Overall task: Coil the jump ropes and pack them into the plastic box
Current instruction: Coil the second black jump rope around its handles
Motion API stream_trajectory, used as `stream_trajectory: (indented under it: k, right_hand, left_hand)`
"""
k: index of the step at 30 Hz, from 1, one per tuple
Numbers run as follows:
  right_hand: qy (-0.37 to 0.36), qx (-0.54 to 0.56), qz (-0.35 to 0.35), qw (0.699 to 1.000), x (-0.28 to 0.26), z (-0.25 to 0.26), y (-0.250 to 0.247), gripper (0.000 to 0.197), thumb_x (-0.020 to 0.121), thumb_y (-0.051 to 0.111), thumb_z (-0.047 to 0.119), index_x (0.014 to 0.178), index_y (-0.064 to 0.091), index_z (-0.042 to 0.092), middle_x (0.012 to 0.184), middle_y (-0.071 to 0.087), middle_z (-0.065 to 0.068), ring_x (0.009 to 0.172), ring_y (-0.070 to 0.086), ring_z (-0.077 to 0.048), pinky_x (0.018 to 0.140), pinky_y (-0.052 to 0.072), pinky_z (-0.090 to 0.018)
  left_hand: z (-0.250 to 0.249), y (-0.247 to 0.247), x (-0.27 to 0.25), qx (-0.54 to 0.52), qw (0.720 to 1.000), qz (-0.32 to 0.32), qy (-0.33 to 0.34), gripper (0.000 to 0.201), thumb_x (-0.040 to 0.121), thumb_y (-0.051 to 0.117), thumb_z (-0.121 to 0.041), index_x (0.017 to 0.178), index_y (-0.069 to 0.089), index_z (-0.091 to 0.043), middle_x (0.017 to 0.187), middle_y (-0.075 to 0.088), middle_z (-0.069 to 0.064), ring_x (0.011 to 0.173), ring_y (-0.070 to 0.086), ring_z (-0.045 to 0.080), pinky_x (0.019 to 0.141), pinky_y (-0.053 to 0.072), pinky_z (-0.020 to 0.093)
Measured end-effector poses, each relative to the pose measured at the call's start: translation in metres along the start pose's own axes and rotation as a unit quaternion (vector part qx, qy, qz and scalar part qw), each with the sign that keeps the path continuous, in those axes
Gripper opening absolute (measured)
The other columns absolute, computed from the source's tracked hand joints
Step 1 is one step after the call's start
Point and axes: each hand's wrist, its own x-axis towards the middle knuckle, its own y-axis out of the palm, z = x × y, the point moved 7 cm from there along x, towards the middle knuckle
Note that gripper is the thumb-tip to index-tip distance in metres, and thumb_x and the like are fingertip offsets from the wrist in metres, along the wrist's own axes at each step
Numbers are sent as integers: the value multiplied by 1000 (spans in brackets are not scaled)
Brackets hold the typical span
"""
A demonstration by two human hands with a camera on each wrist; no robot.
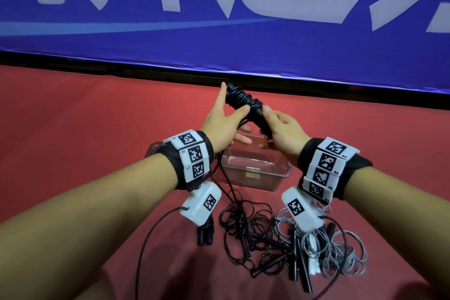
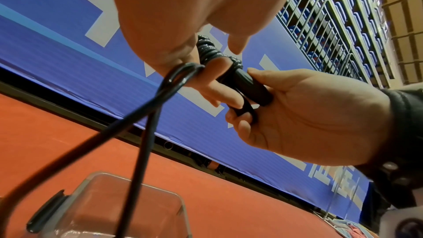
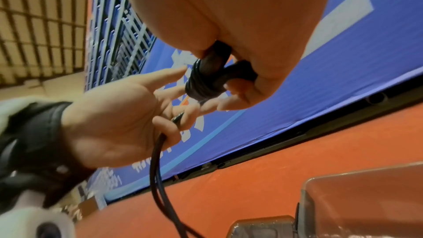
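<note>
A black jump rope's two handles (image 1: 246, 105) are held together in the air, with several turns of its cord wound round them. My right hand (image 1: 282, 131) grips their lower end (image 2: 247, 86). My left hand (image 1: 224, 124) is at the wound part, index finger straight up along it. The free cord (image 2: 146, 124) loops over a left finger and hangs down; in the right wrist view a curled finger of the left hand (image 3: 114, 118) holds that cord (image 3: 155, 169). The clear plastic box (image 1: 258, 173) stands open below both hands, and I see no rope in it.
A tangle of black ropes (image 1: 250, 234) and grey ropes (image 1: 341, 251) lies on the red surface near me, with a pair of black handles (image 1: 205, 234) to its left. A blue banner (image 1: 219, 19) stands behind the box.
</note>
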Motion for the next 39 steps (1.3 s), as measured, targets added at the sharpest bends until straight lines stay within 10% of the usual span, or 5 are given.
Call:
stream_trajectory:
  k: [8,14,24,28,39]
  right_hand:
    - [-18,-5,31,999,-4,-2,14,29,99,60,30,117,60,8,100,64,-10,86,64,-20,84,60,-47]
    - [72,165,110,977,-10,-6,21,24,96,65,27,112,59,10,80,65,-9,57,63,-15,59,60,-28]
    - [-83,5,16,996,-1,1,-2,29,93,70,14,120,60,13,96,73,-3,64,69,-22,67,61,-33]
    - [-158,-186,-45,969,-1,13,-10,39,88,76,30,124,63,22,105,73,9,60,71,-8,66,58,-22]
    - [-142,-138,-38,979,-5,12,-5,37,87,77,31,107,48,21,94,72,-1,62,70,-16,64,58,-33]
  left_hand:
    - [4,-3,3,11,999,-43,31,86,98,62,-45,159,2,-43,147,45,-6,70,76,30,81,62,48]
    - [2,-8,6,15,998,-40,47,79,102,56,-39,160,2,-40,137,62,10,51,69,17,48,47,17]
    - [6,-11,4,29,999,-45,7,77,102,57,-38,159,7,-47,103,77,8,61,74,24,51,54,28]
    - [0,-10,0,17,998,-51,41,81,101,60,-29,158,6,-49,153,41,-13,76,77,22,66,63,43]
    - [-6,-8,0,71,994,-13,87,62,104,54,-35,154,22,-52,91,79,3,59,73,21,80,60,49]
